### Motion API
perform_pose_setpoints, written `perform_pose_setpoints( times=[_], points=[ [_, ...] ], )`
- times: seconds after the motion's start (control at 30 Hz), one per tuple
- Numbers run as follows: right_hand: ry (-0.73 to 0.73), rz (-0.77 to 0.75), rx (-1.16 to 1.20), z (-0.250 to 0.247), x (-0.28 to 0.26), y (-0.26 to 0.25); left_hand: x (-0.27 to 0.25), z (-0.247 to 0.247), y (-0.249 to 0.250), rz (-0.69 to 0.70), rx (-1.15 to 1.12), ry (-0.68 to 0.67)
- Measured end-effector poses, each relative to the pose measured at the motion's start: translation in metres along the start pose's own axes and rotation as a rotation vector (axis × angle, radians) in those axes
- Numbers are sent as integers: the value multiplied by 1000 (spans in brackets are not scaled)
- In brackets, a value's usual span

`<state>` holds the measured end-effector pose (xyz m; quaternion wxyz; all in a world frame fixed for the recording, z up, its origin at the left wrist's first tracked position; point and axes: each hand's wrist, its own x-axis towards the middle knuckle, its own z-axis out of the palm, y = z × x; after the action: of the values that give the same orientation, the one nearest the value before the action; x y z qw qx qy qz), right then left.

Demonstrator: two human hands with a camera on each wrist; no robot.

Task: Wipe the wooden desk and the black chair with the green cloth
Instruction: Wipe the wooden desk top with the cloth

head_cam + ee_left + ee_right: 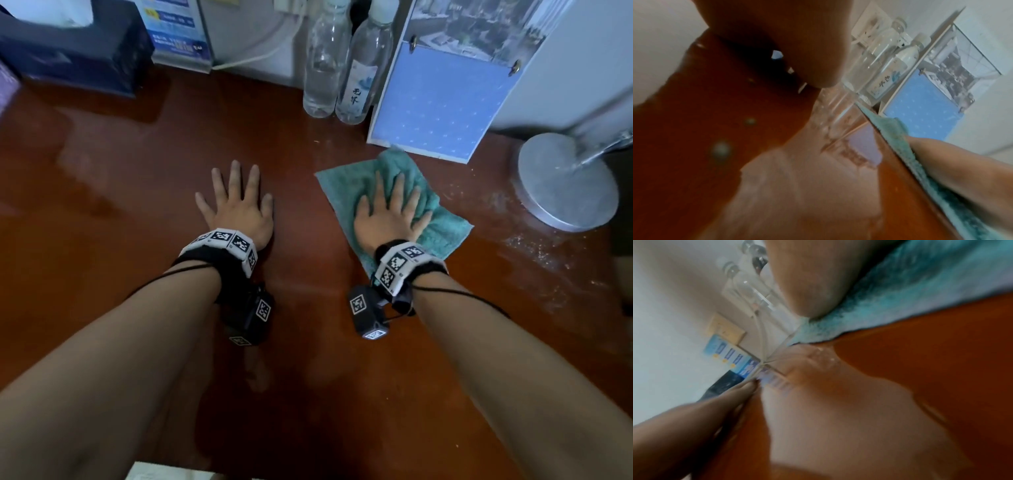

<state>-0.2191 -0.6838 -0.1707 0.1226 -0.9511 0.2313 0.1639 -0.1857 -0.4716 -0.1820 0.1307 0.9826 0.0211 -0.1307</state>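
Note:
The green cloth [442,226] lies spread on the reddish wooden desk [308,308], right of centre, just in front of the calendar. My right hand [390,212] presses flat on the cloth with straight, spread fingers. My left hand [236,205] rests flat on the bare desk to the left of the cloth, fingers spread, holding nothing. In the left wrist view the cloth [898,128] shows as a thin edge under my right hand [953,165]. The right wrist view shows the cloth [900,293] under my palm. The black chair is out of sight.
Two clear bottles [325,61] and a blue desk calendar [442,99] stand at the back. A round metal lamp base [565,181] sits at the right, with white dust [534,246] beside it. A dark tissue box [75,51] stands back left, with a white cable [260,54] along the wall.

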Motion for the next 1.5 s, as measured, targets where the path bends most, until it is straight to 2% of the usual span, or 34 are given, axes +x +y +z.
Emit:
perform_pose_setpoints(
  times=[0.13, 0.3, 0.43, 0.53, 0.73, 0.8, 1.03, 1.27, 1.5],
  points=[
    [-21, -369, -64, 18, -6, -66, 14, -8, -1, -38, -41, -13],
    [-63, -520, -87, 12, 27, -96, 33, -13, -2, -46, -23, 7],
    [-65, -471, -39, 0, 63, -98, 49, -17, -4, -53, -19, -21],
    [-89, -443, -9, -10, 77, -96, 49, -16, -2, -61, -3, 6],
    [34, -278, 12, -2, 59, -67, 48, -17, 1, -76, 23, -3],
    [23, -246, 19, -2, 60, -69, 47, -17, 2, -81, 36, -16],
    [-48, -338, 10, -16, 79, -82, 46, -16, 7, -104, 59, -23],
    [4, -348, 113, -20, 86, -88, 46, -15, 8, -108, 79, -7],
    [54, -359, 36, -10, 77, -68, 46, -12, 8, -114, 67, 10]
  ],
)
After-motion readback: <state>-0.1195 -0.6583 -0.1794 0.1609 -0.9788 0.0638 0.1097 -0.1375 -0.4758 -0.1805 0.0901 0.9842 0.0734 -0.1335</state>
